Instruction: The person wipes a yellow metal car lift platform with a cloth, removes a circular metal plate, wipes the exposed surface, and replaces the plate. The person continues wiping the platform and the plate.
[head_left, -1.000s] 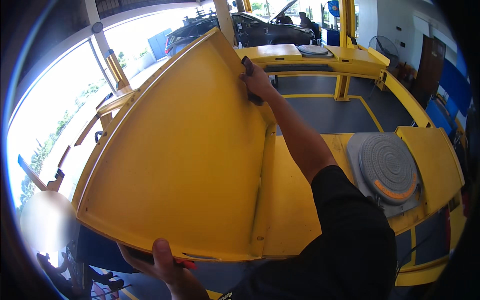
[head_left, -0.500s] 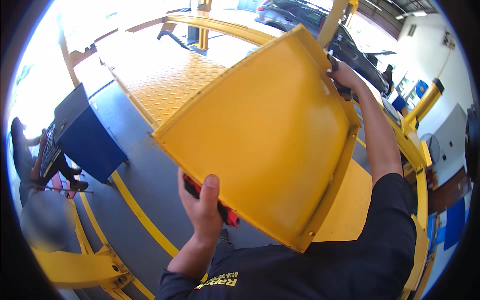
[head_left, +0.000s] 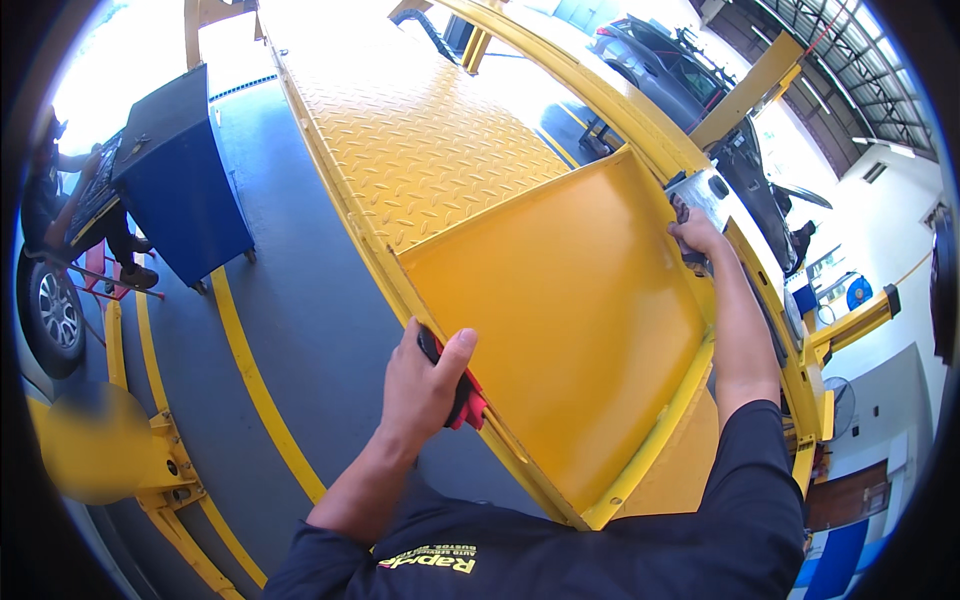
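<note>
A broad yellow metal panel (head_left: 560,330) with raised edges slants across the space in front of me. Its far edge meets a yellow diamond-tread platform (head_left: 410,150); whether the two are joined I cannot tell. On the panel's left edge, my left hand (head_left: 425,385) is closed, thumb on top, with a red-and-black padded piece (head_left: 468,402) pressed between palm and metal. At the far right edge my right hand (head_left: 698,235) grips the panel, a dark, crumpled piece (head_left: 692,258) under its fingers. The fingertips of both hands are partly hidden.
A long yellow rail (head_left: 640,115) runs along the right side. To the left stand a blue cabinet (head_left: 180,180) and a seated person (head_left: 75,190), with a wheel (head_left: 55,310) nearby. A yellow lift arm (head_left: 160,460) lies at lower left. Cars (head_left: 660,75) stand behind.
The panel has come down from a raised, tilted position to lie along the tread platform. Both hands have kept their hold and moved down with it.
</note>
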